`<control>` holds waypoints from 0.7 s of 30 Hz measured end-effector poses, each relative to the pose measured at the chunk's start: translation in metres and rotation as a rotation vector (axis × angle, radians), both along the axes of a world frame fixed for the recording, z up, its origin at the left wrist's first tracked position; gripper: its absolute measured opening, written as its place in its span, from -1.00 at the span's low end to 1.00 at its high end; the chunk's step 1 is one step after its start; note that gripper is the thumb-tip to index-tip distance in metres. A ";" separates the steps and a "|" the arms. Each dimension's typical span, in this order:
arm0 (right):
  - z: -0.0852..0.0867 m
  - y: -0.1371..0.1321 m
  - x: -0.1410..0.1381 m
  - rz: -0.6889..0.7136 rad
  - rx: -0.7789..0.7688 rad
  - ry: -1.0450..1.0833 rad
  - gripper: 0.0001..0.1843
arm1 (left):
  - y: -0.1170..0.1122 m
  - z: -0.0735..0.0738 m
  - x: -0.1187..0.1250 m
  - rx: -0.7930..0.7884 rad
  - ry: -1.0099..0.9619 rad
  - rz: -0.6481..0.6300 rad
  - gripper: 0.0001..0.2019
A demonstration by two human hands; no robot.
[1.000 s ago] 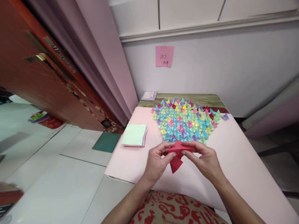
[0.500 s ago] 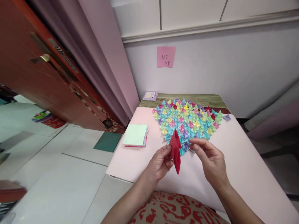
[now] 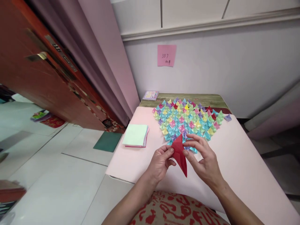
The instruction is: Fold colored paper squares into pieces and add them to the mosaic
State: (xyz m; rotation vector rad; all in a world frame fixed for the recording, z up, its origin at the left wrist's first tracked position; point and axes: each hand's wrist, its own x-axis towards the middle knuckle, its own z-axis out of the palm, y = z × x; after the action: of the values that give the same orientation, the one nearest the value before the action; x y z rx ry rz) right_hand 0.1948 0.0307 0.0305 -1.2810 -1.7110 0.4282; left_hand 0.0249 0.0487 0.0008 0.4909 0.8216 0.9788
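A folded red paper piece [image 3: 180, 153], narrow and pointed at both ends, is held above the pink table cover [image 3: 236, 162]. My left hand [image 3: 160, 164] pinches its left edge with thumb and fingers. My right hand [image 3: 203, 159] grips its right side, thumb on the fold and fingers curled behind. Just beyond the hands lies a fan-shaped spread of several small folded paper pieces [image 3: 187, 122] in blue, green, yellow, pink and purple.
A stack of square coloured papers [image 3: 136, 136], light green on top, lies at the table's left edge. A small paper pack [image 3: 150, 95] sits at the far left corner. A pink note [image 3: 166, 55] hangs on the wall. A red patterned cushion [image 3: 178, 209] lies below my arms.
The red paper went from a wide shape held flat to a narrow upright piece. My right hand came off it half a second ago and now grips it again.
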 end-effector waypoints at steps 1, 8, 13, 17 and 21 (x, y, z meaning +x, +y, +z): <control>-0.002 0.000 0.000 0.000 0.008 -0.016 -0.85 | 0.000 0.000 -0.001 0.007 0.016 0.001 -0.66; -0.013 0.001 0.006 0.081 0.039 -0.102 -0.81 | 0.001 -0.003 -0.003 0.049 0.126 0.025 -0.67; -0.022 -0.003 0.009 0.241 -0.025 -0.147 -0.48 | 0.002 -0.003 -0.003 0.063 0.152 0.054 -0.67; -0.027 -0.004 0.008 0.277 -0.008 -0.306 -0.27 | 0.001 -0.003 -0.001 0.088 0.179 0.076 -0.67; -0.030 -0.003 0.008 0.274 0.001 -0.393 -0.42 | -0.001 -0.006 0.002 0.121 0.233 0.058 -0.65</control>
State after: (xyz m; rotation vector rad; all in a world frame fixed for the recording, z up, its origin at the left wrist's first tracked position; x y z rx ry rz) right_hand 0.2033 0.0273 0.0006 -1.1877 -2.2317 0.3469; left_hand 0.0272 0.0479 -0.0050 0.6980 0.9935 1.0417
